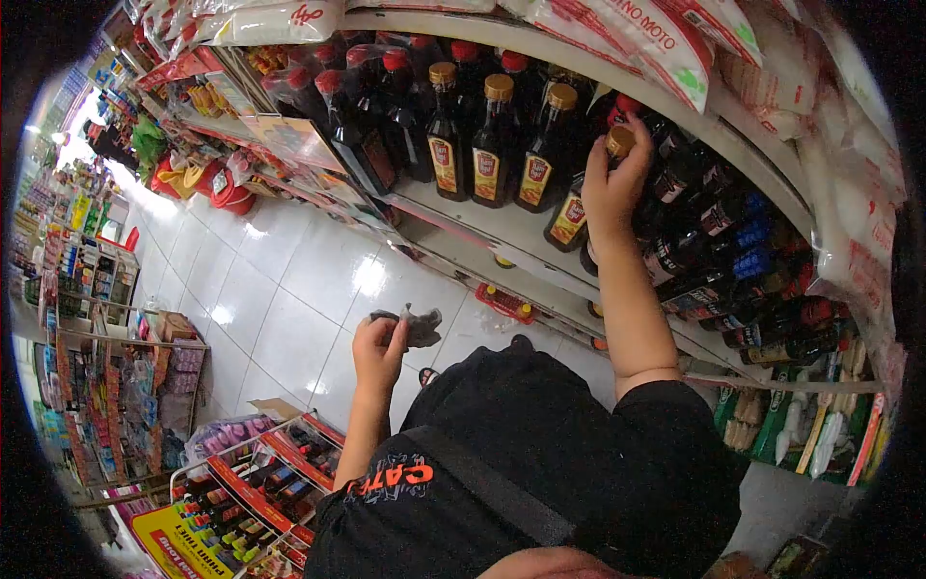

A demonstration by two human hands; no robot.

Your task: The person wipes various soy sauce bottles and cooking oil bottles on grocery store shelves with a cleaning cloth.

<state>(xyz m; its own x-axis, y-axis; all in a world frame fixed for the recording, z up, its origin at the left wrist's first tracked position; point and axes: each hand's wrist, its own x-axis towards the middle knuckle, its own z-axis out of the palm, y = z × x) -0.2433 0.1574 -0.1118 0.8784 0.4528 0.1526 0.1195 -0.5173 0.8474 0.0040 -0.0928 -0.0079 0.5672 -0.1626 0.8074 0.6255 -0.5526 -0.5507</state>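
Observation:
My right hand [615, 193] reaches to the shelf, its fingers closed around the gold cap and neck of a dark sauce bottle [569, 220] with a red and yellow label. This bottle stands at the right end of a front row of matching bottles, among them a bottle [534, 179] just to its left. Lower down, over the floor, my left hand [378, 352] pinches a crumpled dark grey cloth [422, 328] between thumb and fingers. Part of the held bottle is hidden behind my right hand and forearm.
Dark bottles with red caps [395, 60] stand left and behind. More dark bottles [719, 217] fill the shelf to the right. White and red packets [646, 43] overhang from above. A bottle rack [227, 502] stands at lower left, beside the tiled floor [289, 289].

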